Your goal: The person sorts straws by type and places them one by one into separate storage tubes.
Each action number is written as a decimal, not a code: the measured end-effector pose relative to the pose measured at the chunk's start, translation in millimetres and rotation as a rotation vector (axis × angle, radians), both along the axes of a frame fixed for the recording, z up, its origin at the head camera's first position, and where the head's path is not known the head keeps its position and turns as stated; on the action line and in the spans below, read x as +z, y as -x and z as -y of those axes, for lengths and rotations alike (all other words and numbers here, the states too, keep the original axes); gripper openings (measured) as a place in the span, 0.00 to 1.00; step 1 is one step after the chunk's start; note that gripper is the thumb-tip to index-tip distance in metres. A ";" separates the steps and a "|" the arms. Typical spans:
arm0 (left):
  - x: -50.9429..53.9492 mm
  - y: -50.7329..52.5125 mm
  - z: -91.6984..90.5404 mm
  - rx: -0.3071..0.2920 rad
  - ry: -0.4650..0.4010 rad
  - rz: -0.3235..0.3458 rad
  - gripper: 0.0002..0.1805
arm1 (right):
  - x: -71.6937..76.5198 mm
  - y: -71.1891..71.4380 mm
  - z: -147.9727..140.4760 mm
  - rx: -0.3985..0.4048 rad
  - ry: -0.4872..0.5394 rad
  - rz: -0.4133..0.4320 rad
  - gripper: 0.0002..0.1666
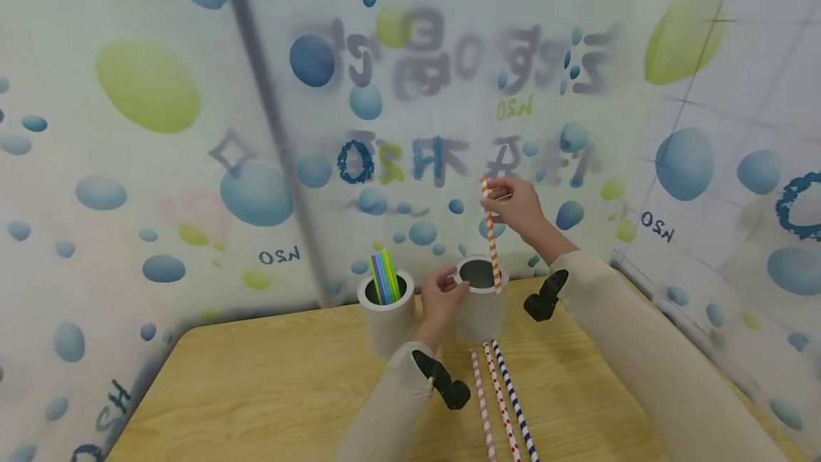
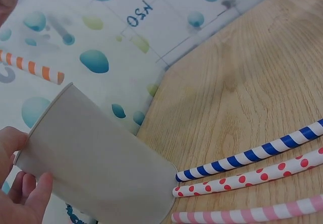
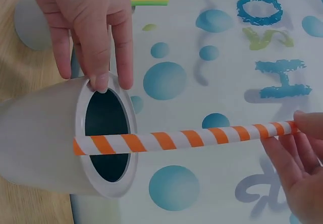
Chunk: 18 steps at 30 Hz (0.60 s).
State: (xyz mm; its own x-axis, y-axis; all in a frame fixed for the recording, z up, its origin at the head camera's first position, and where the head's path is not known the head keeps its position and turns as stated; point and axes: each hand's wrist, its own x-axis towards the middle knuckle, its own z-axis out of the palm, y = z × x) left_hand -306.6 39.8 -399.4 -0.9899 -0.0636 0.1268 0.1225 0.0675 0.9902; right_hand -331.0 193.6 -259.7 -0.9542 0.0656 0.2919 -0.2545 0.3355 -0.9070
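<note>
An orange-and-white striped paper straw (image 1: 491,241) is pinched near its upper end by my right hand (image 1: 515,207). Its lower end is level with the mouth of a white cup (image 1: 479,316), and in the right wrist view the straw (image 3: 192,138) crosses in front of the dark opening. My left hand (image 1: 442,298) holds that cup by the rim, one digit over the edge and the others outside. On the table before the cup lie a blue-striped straw (image 2: 252,154), a red-dotted straw (image 2: 252,177) and a pink-striped straw (image 2: 252,215).
To the left stands a second white cup (image 1: 388,326) with several coloured straws (image 1: 385,278) upright in it. Both cups are near the back edge of the wooden table (image 1: 269,376), close to a patterned backdrop (image 1: 192,234).
</note>
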 end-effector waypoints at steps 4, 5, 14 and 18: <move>0.1 0.4 -0.2 -0.005 -0.005 0.011 0.20 | 3.1 1.9 3.0 -0.016 0.012 -0.023 0.21; 0.3 0.4 -0.3 -0.005 -0.009 0.013 0.20 | 2.7 2.4 3.4 -0.018 0.016 -0.032 0.21; -1.2 1.0 -0.5 -0.008 -0.011 0.022 0.20 | -20.1 7.8 3.8 -0.005 0.040 -0.071 0.20; -1.2 1.8 0.0 -0.012 -0.018 0.022 0.20 | -32.0 6.3 6.1 0.015 0.023 -0.040 0.20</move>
